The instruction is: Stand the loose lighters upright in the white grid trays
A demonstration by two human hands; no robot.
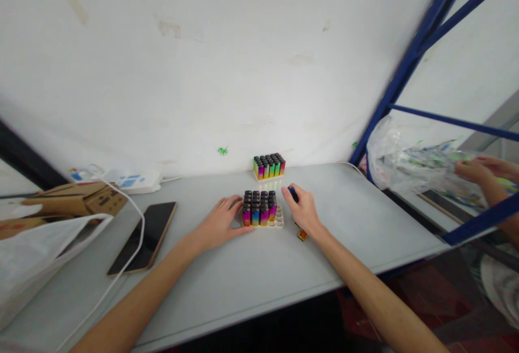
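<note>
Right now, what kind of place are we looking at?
Probably a small packing or assembly workshop: a tray of lighters and a second tray behind it on a plain work table, a blue metal rack, a co-worker's hands on a plastic bag.

No word, number or brand can be read here. The cardboard box [81, 197] at the left carries dark printed marks, too small and blurred to make out. The white power strip [133, 181] has blue labels whose lettering is illegible. A small green mark [222, 151] on the wall forms no readable sign. The clear plastic bag [409, 164] at the right shows coloured print, smeared beyond reading. The lighters [259, 207] in the near tray show no legible lettering.
</note>
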